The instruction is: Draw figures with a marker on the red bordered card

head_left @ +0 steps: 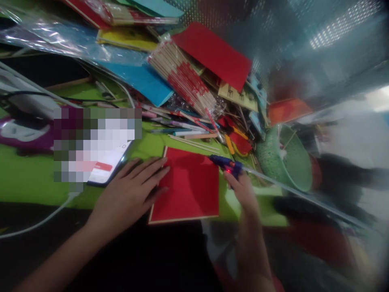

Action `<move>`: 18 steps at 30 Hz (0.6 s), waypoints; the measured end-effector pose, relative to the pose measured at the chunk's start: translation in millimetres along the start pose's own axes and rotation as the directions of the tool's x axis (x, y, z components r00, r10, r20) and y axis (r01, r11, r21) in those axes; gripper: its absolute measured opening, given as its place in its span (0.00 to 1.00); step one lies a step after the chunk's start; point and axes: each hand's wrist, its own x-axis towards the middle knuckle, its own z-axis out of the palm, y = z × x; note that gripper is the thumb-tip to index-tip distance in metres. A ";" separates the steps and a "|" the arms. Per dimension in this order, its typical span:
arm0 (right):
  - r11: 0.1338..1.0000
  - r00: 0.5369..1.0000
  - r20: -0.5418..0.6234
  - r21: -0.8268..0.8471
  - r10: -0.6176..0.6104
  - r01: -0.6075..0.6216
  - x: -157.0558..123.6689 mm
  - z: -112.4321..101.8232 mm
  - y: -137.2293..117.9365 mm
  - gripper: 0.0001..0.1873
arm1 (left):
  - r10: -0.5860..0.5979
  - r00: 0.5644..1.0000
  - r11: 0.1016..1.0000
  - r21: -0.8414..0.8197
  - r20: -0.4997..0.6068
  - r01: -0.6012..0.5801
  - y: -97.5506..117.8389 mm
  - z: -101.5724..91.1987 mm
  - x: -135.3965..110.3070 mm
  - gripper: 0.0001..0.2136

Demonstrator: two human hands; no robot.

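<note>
A red square sheet point(190, 186) lies on the green table point(30, 178) in front of me. My left hand point(133, 190) rests flat on the sheet's left edge, fingers stretched out and open. My right hand point(243, 190) grips a blue glue gun point(226, 164) with a small red light, its nozzle pointing left at the sheet's upper right corner. A clear glue stick point(273, 180) sticks out behind the gun to the right.
A phone point(106, 162) lies left of my left hand, with a white cable point(39, 223) below it. Behind the sheet are pens, wooden sticks point(182, 77), coloured paper sheets point(212, 52) and scissors point(237, 142). A green bowl point(291, 162) stands at the right.
</note>
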 end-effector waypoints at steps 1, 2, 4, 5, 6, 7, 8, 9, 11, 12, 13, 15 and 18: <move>1.000 1.000 0.001 0.006 -0.001 0.001 0.1 1.5 -1.7 0.24 | 0.001 1.000 1.000 0.004 0.001 -0.001 -0.1 0.1 -0.2 0.22; 1.000 1.000 0.006 0.009 -0.004 0.004 0.3 3.1 -3.5 0.24 | 0.003 1.000 1.000 0.008 0.002 -0.003 -0.2 0.2 -0.4 0.22; 1.000 1.000 0.020 0.010 -0.014 0.014 0.5 5.4 -6.9 0.24 | 0.003 1.000 1.000 0.015 0.008 -0.003 -0.5 0.5 -0.9 0.23; 1.000 0.999 0.026 0.010 -0.018 0.018 0.5 5.7 -7.9 0.24 | 0.002 1.000 1.000 0.016 0.013 -0.002 -0.7 0.6 -1.0 0.23; 1.000 0.999 0.028 0.011 -0.019 0.019 0.4 5.5 -8.3 0.24 | -0.001 1.000 1.000 0.014 0.018 0.000 -0.9 0.7 -1.1 0.23; 1.000 1.000 0.026 0.013 -0.017 0.016 0.0 4.6 -7.8 0.24 | -0.004 1.000 1.000 0.009 0.020 0.004 -1.1 0.8 -1.2 0.23; 1.000 1.000 0.020 0.012 -0.011 0.011 -0.4 3.1 -6.6 0.24 | -0.008 1.000 1.000 0.002 0.020 0.008 -1.2 0.9 -1.1 0.23; 1.000 1.000 0.016 0.007 -0.004 0.004 -1.0 1.2 -4.7 0.25 | -0.010 1.000 1.000 -0.004 0.018 0.010 -1.3 0.8 -1.1 0.23; 1.000 1.000 0.008 -0.010 0.010 -0.010 -2.4 -3.2 0.3 0.25 | -0.010 1.000 1.000 -0.007 0.012 0.010 -1.2 0.6 -0.9 0.23; 1.000 1.000 0.003 -0.018 0.014 -0.014 -3.1 -5.2 2.9 0.25 | -0.008 1.000 1.000 -0.004 0.012 0.008 -1.2 0.5 -0.7 0.23; 1.000 1.000 -0.006 -0.023 0.016 -0.017 -3.7 -6.8 5.2 0.25 | -0.004 1.000 1.000 0.000 0.013 0.004 -1.1 0.4 -0.5 0.23; 0.999 1.000 -0.021 -0.026 0.021 -0.021 -4.2 -8.1 7.8 0.25 | 0.004 1.000 1.000 0.004 0.011 -0.004 -1.1 0.3 -0.3 0.24; 0.999 1.000 -0.016 -0.032 0.021 -0.022 -3.0 -5.6 6.3 0.25 | 0.009 1.000 1.000 0.002 0.005 -0.009 -1.5 0.7 -0.5 0.24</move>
